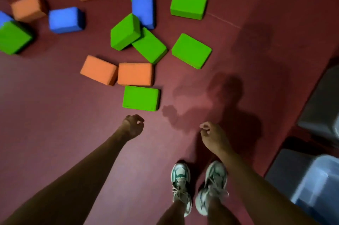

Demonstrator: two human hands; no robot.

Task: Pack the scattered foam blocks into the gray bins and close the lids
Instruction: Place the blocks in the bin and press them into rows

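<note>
Both arms reached down over the red floor [55, 114]; the left hand [133, 126] and right hand [212, 135] hung with fingers loosely curled, holding nothing. Foam blocks lay scattered ahead, the nearest green block [140, 98] just beyond the left hand, two orange blocks [117, 73] behind it. The gray bins [311, 175] stood blurred at the right. Taking the nearest block first, squeezed on opposite faces, looked the best course.

Gray bins [319, 96] blurred, edge-cropped.
</note>
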